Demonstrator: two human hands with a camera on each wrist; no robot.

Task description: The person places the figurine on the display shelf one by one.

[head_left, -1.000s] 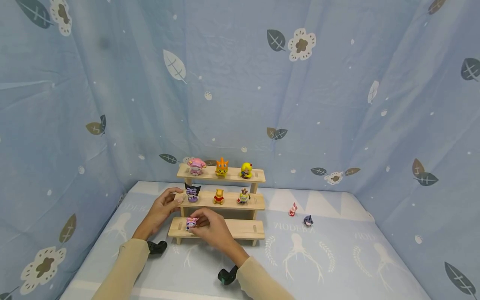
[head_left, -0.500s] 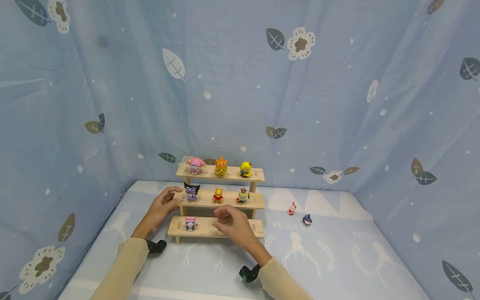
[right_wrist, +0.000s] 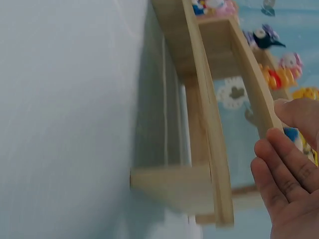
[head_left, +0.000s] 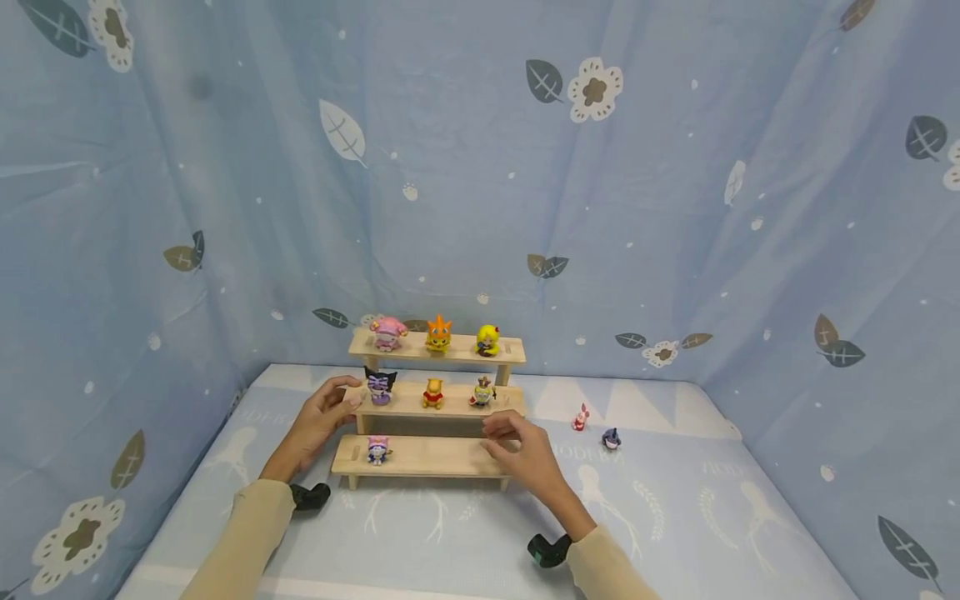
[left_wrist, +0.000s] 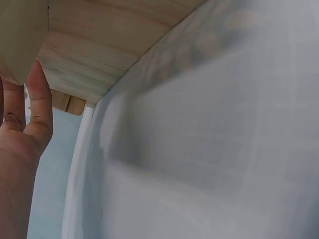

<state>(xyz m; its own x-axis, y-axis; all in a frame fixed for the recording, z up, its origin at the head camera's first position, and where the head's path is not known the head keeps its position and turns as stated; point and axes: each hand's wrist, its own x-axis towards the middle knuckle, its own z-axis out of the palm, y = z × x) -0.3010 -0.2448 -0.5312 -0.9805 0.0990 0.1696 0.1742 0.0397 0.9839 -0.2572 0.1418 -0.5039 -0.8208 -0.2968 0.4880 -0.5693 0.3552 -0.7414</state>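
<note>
A three-step wooden display stand (head_left: 431, 457) stands on the table. At the left end of its middle step my left hand (head_left: 318, 421) grips the board; the left wrist view shows the fingers (left_wrist: 40, 97) against the wood. My right hand (head_left: 525, 454) is by the right end of the lowest step, bent fingers apart from the thumb and nothing between them. A small pink-and-purple figurine (head_left: 378, 451) stands at the left of that step. On the middle step are a black-eared purple figurine (head_left: 380, 387), a bear figurine in a red shirt (head_left: 432, 393) and a crowned figurine (head_left: 482, 392).
Along the top step stand a pink figurine (head_left: 387, 333), an orange spiky one (head_left: 438, 335) and a yellow-haired one (head_left: 487, 340). To the right on the table are a red-and-pink figurine (head_left: 581, 417) and a dark blue-grey one (head_left: 611, 439). A patterned blue curtain (head_left: 480, 183) surrounds the table.
My right hand has let go of the pink-and-purple figurine on the lowest step and moved right along the stand. My left hand has stayed at the middle step.
</note>
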